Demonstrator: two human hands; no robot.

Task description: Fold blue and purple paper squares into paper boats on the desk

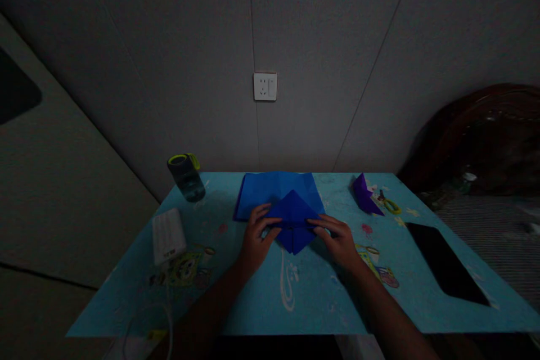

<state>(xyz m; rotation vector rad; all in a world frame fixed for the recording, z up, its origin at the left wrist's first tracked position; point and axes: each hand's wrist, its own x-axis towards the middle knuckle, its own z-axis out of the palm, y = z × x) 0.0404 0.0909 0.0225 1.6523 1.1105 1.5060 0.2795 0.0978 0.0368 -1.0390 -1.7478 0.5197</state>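
Both hands are working at a dark blue folded paper [294, 208], which is lying near the middle of the light blue, picture-printed desk [307, 304] with one point toward the wall [202, 67] and another toward the person. The left hand [256, 236] is holding the paper's left corner, its thumb and fingers nearly closed on the edge, the fingers on the far side and the thumb nearer the body. The right hand [337, 236] is gripping the right corner in the same way, fingers stretched inward along a crosswise fold and thumb just below them. Below that fold, the near part of the paper is showing a slit down its middle. Behind the folded paper, and partly covered by it, lighter blue sheets [270, 185] are lying flat, with a darker edge showing at their left. On the left of the desk a dark bottle [188, 180] with a yellow-green rim is standing near the far edge, and a white power bank [169, 236] is lying nearer, a white cable [169, 298] running from it toward the near edge. On the right a purple folded paper [366, 196] is resting beside yellow-handled scissors [391, 206], and a black tablet [447, 263] is lying nearer the right edge. A white socket [265, 86] is showing on the wall.
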